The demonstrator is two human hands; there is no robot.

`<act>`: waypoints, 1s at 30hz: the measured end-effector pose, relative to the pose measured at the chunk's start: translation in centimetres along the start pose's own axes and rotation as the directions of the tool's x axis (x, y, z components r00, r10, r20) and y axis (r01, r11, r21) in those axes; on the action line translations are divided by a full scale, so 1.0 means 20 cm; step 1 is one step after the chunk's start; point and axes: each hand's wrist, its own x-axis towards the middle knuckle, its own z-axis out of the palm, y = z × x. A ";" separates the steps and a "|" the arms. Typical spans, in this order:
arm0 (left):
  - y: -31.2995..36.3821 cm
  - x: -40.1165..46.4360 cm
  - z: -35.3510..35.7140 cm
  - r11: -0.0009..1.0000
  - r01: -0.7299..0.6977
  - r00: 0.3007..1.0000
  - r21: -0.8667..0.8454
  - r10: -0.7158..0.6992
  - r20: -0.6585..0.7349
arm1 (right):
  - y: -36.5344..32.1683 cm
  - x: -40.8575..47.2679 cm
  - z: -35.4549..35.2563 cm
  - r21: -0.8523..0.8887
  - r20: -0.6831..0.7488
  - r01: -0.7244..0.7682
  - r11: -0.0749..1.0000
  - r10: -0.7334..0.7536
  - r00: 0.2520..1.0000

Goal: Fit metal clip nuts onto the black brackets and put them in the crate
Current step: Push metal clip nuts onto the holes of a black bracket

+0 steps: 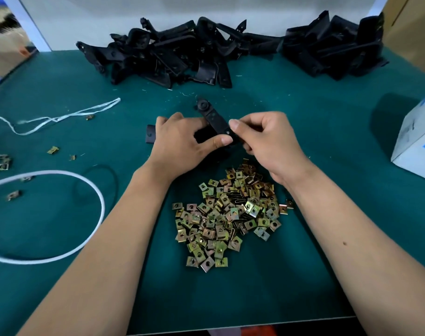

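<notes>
Green matting (327,132) covered the bench; mid-frame both hands pinched one black bracket (215,118) — left hand (180,144) steadying, right hand (267,139) at its end, seemingly seating a clip — above the clip nuts (228,214) heaped conveniently below; no crate was visible.

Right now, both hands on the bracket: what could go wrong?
1. The left hand and right hand pinch the same end of the black bracket; no clip nut is visible between the fingers, so seating can't be confirmed.
2. The right wrist hangs just above the clip nut pile; dropping it could scatter nuts.
3. Stray nuts already lie near the white cord and may be missed.
</notes>
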 end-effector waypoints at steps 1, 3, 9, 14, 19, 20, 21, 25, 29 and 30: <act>0.00 0.00 0.00 1.000 0.003 1.000 0.008 -0.003 -0.003 | 0.00 0.00 0.01 0.007 0.001 0.004 1.000 -0.004 1.000; 0.00 0.01 0.01 1.000 0.014 1.000 0.022 -0.014 -0.001 | 0.00 -0.01 0.02 0.036 -0.018 0.001 0.999 -0.001 1.000; 0.01 0.01 0.02 0.998 0.050 0.999 0.039 -0.050 -0.016 | 0.00 0.00 0.02 0.133 -0.148 -0.030 0.991 0.050 0.988; 0.02 0.02 0.01 0.997 0.053 0.999 0.063 -0.054 0.004 | -0.01 0.00 0.01 0.059 -0.110 0.006 0.998 0.001 0.994; 0.02 0.01 0.01 0.995 0.064 0.998 0.079 -0.064 0.005 | -0.01 0.00 0.02 0.040 -0.116 0.029 0.999 -0.024 0.993; 0.03 0.01 0.01 0.995 0.065 0.998 0.080 -0.065 -0.002 | 0.00 0.00 0.02 0.053 -0.122 0.030 0.998 -0.023 0.992; 0.03 0.01 0.01 0.994 0.064 0.998 0.085 -0.064 -0.008 | -0.01 0.00 0.02 0.063 -0.129 0.030 0.998 -0.022 0.991; 0.05 0.02 0.02 0.988 0.067 0.997 0.136 -0.063 -0.034 | 0.00 0.00 0.05 0.060 -0.164 0.032 0.998 -0.021 0.986; 0.07 0.01 0.03 0.983 0.068 0.997 0.169 -0.058 -0.060 | 0.01 0.00 0.04 -0.016 -0.200 0.090 0.996 -0.091 0.976; 0.07 0.01 0.03 0.982 0.068 0.996 0.174 -0.058 -0.063 | 0.01 0.00 0.04 -0.035 -0.201 0.105 0.994 -0.110 0.973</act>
